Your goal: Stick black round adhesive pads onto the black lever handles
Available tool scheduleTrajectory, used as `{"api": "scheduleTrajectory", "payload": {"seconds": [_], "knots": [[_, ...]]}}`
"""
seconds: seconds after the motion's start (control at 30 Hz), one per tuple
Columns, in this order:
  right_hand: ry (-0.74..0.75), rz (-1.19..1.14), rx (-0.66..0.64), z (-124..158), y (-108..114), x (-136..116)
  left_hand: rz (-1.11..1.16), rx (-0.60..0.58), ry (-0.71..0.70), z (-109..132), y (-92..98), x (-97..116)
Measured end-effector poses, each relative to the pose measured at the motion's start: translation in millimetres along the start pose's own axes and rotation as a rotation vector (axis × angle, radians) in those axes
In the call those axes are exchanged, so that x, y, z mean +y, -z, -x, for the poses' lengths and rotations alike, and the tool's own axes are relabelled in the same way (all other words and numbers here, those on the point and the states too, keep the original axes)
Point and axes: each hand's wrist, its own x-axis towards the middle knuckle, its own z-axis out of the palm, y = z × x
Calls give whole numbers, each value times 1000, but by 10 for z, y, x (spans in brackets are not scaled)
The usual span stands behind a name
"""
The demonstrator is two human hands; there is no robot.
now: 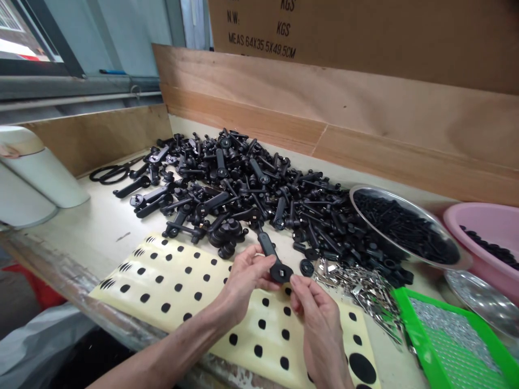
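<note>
A black plastic arm with a round end [268, 247] is gripped between the thumb and fingers of my left hand [250, 273]. Its round end points toward me, and a small metal piece shows in the middle of it. My right hand [314, 302] is closed in a pinch at the right edge of that round end. Whether anything small sits between those fingertips is hidden. Beneath both hands lies a pale yellow sheet [214, 316] with rows of black dots. Just beyond the right hand are a loose black round piece [307, 267] and a heap of small metal parts [365, 286].
A large pile of black plastic parts [243, 178] spreads behind my hands. To the right stand a steel bowl [458, 259], a pink basin [462, 216] and a green tray [417, 335]. Scissors [113, 173] and white containers [52, 167] are at left. Wooden boards [251, 86] edge the table.
</note>
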Motion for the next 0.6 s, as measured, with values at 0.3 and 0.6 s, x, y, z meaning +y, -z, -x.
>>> {"api": "scheduleTrajectory", "payload": {"seconds": [0.3,0.6], "knots": [[-3,-19,15,8,-12,-34,-3,2,3,19,-13,24],[-7,10,30,10,-9,-10,-29,12,-10,17,-41,35]]}}
